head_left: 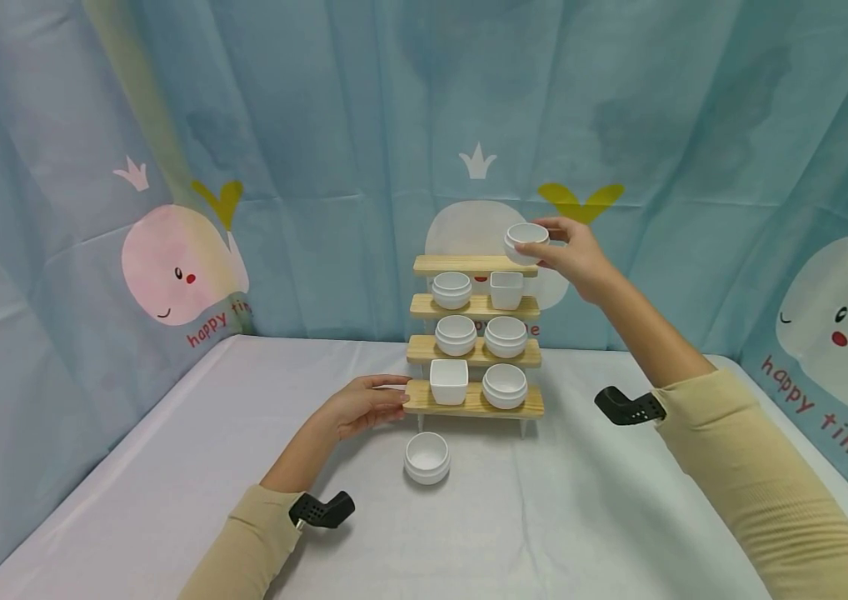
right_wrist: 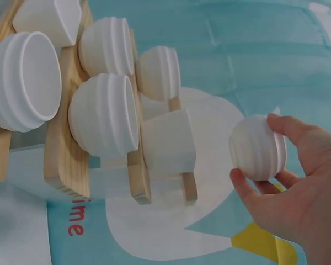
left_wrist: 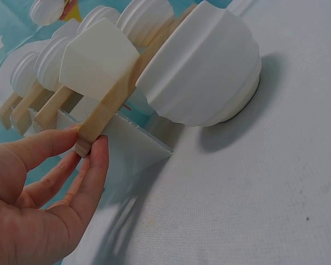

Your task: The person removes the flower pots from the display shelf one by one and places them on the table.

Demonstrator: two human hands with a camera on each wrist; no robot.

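Clock positions are read from the stand in the head view. Blue curtain (head_left: 364,108): one surround, spanning 9 through 12 to 3 o'clock. White tablecloth (head_left: 596,517): one, beneath everything. Printed whales: three. The pink whale (head_left: 162,287) at 9 reads "happy ti", the remainder lost in a fold; the right-hand white whale (head_left: 814,292) at 3 reads "happy tim", final letter distorted; the centre whale (head_left: 442,229), behind the stand, has lettering partly hidden, "ime" legible in the right wrist view. Wooden-plank display stand (head_left: 469,265): one, four tiers, carrying four round ribbed bowls (head_left: 456,340) and two square bowls (head_left: 449,383). Left hand (head_left: 364,408), at 8: fingers pinching the bottom plank's left end. Right hand (head_left: 577,258), at 2: thumb and fingers grasping a fifth round bowl (right_wrist: 256,146), held up at 1. A sixth round bowl (head_left: 427,462) rests upright on the cloth at 7. Black wrist cameras (head_left: 622,406): two.
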